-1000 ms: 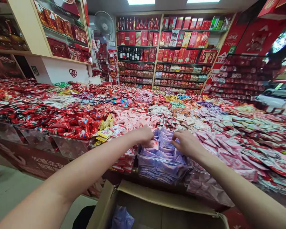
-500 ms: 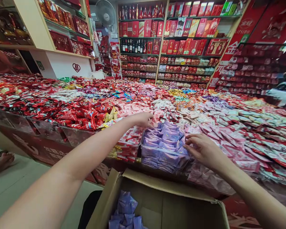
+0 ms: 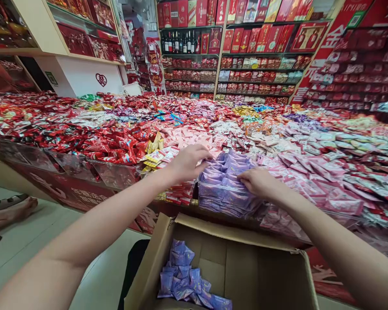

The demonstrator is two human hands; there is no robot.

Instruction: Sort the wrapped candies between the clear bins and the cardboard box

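Note:
Purple snack packets (image 3: 234, 170) stand packed in rows in a clear plastic bin (image 3: 226, 188) at the counter's front edge. My left hand (image 3: 191, 162) is at the bin's left side, thumb and fingers apart, the fingertips close to the packets. On the right, my right hand (image 3: 258, 181) has its fingers curled and pressed together at the top of a purple packet near the bin's front right; the fingertips are partly hidden. Below the bin sits an open cardboard box (image 3: 242, 267), with several loose purple packets (image 3: 183, 275) heaped in its left part.
Red packets (image 3: 116, 144) fill the counter to the left, and pink packets (image 3: 313, 176) lie right of the bin. Shelves with boxes and bottles (image 3: 181, 42) rise behind. At the far left, a person's foot (image 3: 19, 209) shows on the tiled floor.
The view has tilted down, showing more of the box. My right hand has moved left onto the purple packets and its fingers have closed; my left hand stays near the bin's left side.

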